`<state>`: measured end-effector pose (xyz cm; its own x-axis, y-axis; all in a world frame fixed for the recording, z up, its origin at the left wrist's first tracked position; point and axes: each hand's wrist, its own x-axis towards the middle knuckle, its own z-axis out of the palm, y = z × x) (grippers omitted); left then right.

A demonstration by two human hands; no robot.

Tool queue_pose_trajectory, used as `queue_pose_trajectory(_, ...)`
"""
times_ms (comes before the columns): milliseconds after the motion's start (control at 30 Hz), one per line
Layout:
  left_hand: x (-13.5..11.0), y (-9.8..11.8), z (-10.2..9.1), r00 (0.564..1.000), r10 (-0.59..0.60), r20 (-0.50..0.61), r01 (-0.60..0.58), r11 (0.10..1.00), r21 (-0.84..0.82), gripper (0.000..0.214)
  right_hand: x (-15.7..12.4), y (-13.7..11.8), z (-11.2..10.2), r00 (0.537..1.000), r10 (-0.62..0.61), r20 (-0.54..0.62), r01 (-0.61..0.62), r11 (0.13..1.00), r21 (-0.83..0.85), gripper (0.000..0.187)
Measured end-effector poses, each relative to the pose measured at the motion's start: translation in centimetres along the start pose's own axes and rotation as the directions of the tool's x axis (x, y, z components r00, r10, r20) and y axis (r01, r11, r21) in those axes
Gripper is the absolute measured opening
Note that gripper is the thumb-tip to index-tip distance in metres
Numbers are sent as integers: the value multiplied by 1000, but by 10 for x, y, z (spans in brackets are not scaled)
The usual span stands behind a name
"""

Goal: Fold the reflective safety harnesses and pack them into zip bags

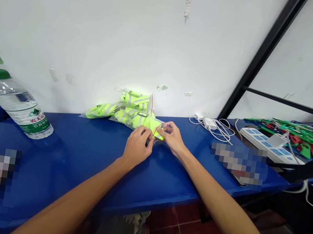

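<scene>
Several clear plastic bags with bright yellow-green reflective material [136, 102] inside lie in a pile against the wall. At the pile's right end, my left hand [139, 144] and my right hand [173, 137] pinch the edge of one zip bag [147, 122] with a red seal line. The fingers of both hands are closed on that edge, close together but apart from each other. What is folded inside the bag is yellow with grey stripes; its exact kind cannot be made out.
A water bottle [21, 105] with a green cap stands at the left. On the right are a white charger with cable [209, 123], a blurred flat object [238, 165], a power strip [270, 146] and a heap of green and red items [307, 139]. A black metal post [261, 58] rises behind.
</scene>
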<state>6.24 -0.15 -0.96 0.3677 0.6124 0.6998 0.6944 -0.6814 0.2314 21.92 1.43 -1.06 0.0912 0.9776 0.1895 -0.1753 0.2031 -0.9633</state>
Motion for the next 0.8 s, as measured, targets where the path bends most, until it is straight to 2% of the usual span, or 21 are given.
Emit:
queue_pose_trajectory(133,-1,7,0,999,33,-5,-33,999,16,18,0,4,2,994,-106,-35,104,992,-72,49)
queue_pose_trajectory(300,0,11,3,995,-22,-102,28,998,52,26,-1,5,4,990,-97,-103,82,987,-141,52)
queue_pose_trajectory(500,1,7,2,987,-39,-156,52,995,83,25,-4,-1,4,998,-66,6,66,990,-123,46)
queue_pose_trajectory(633,2,7,1,981,-50,-187,74,990,124,13,-6,-2,5,996,-29,89,40,992,-122,44)
queue_pose_trajectory(700,2,6,2,984,-41,-176,66,988,139,5,-6,-1,5,992,-29,119,45,991,-130,42)
queue_pose_trajectory(800,2,1,3,993,-23,-114,37,992,124,8,-7,1,4,990,-54,130,73,988,-140,39)
